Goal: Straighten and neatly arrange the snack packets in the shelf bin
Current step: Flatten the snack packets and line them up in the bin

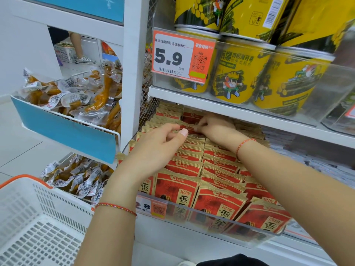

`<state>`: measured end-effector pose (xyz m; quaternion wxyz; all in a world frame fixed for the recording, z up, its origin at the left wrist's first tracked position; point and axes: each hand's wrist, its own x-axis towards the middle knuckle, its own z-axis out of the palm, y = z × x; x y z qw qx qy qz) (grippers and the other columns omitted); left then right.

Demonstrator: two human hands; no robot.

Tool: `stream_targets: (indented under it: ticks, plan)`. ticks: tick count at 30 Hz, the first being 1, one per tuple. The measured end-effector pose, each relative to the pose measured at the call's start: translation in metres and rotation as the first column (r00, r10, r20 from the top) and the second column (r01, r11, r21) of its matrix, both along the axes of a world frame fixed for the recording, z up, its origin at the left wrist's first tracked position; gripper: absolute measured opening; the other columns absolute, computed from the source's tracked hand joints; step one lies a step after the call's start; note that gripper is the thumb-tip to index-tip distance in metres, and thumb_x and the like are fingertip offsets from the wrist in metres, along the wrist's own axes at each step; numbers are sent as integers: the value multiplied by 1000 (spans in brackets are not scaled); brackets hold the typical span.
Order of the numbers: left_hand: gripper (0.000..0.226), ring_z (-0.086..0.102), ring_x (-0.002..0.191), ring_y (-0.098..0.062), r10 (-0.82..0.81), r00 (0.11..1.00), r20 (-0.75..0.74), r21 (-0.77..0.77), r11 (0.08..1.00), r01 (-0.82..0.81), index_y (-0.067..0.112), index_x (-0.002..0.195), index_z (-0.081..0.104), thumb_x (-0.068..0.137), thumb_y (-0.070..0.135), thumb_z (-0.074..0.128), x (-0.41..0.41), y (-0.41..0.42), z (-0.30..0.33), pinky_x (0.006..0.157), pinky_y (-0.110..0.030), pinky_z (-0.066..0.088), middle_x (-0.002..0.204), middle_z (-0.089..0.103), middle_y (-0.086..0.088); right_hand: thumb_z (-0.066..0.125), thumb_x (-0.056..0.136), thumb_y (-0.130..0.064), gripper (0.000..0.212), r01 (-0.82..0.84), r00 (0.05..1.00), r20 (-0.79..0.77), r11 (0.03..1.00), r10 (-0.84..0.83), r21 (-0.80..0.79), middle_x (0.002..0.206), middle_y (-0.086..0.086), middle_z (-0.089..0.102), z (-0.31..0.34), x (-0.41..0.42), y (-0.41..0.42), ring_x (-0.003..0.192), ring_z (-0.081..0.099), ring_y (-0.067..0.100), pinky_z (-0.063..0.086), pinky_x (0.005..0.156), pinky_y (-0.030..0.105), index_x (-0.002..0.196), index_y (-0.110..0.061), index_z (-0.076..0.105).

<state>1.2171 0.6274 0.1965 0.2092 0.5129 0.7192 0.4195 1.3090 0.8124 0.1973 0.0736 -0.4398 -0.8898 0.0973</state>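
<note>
Red and tan snack packets (pixel 217 200) stand in rows inside a clear plastic shelf bin (pixel 226 225) under a white shelf. My left hand (pixel 159 144) hovers over the left rows with its fingers curled, fingertips touching the packet tops near the middle. My right hand (pixel 217 127) reaches deep under the shelf and pinches the top edges of packets in the back rows. The front packets lean forward against the bin's clear wall. The far back of the bin is hidden by the shelf above.
Yellow snack tubs (pixel 238 73) sit on the shelf above, behind a price tag (pixel 180 56) reading 5.9. Wire bins of clear-wrapped brown snacks (pixel 76 96) hang at left. A white basket with an orange handle (pixel 34 217) is at lower left.
</note>
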Motion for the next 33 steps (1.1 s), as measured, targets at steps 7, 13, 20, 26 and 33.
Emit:
stream_targets:
  ticks: [7,13,20,26,33]
  plan:
    - [35,57,109,0,44,997,63,167,984,-54,32,131,56,100,43,45,1,-1,-3,88,-20,43,114,65,16,53,94,-44,26,-181,980,-19,926,198,331,94,-2,74,10,31,-50,91,65,22,49,73,32,101,-29,73]
    - [20,62,93,9,98,961,258,462,861,-212,32,109,65,102,26,48,7,-6,5,83,-4,42,86,72,19,53,92,-41,27,-269,893,-139,755,428,598,69,-4,71,22,59,-83,65,68,21,50,52,31,91,-25,75]
    - [31,67,97,-1,-135,910,392,528,843,-102,30,113,61,86,45,66,11,-20,24,75,-15,52,105,72,11,57,92,-37,21,-177,634,-605,853,481,491,82,-11,72,80,67,-101,78,67,9,54,67,39,93,-24,73]
    - [38,74,85,-17,-76,872,484,435,885,-165,19,104,69,73,41,67,19,-19,19,75,-31,58,92,77,1,65,90,-27,20,-279,478,-858,959,188,55,76,-5,74,91,47,-101,78,70,4,56,72,30,109,-23,64]
    - [39,74,85,-18,-88,771,631,373,906,-201,17,109,68,87,45,52,20,-18,17,74,-29,59,94,77,-2,49,98,-25,21,-479,402,-914,836,-63,-269,83,-7,75,52,36,-111,72,70,5,51,59,15,100,-21,69]
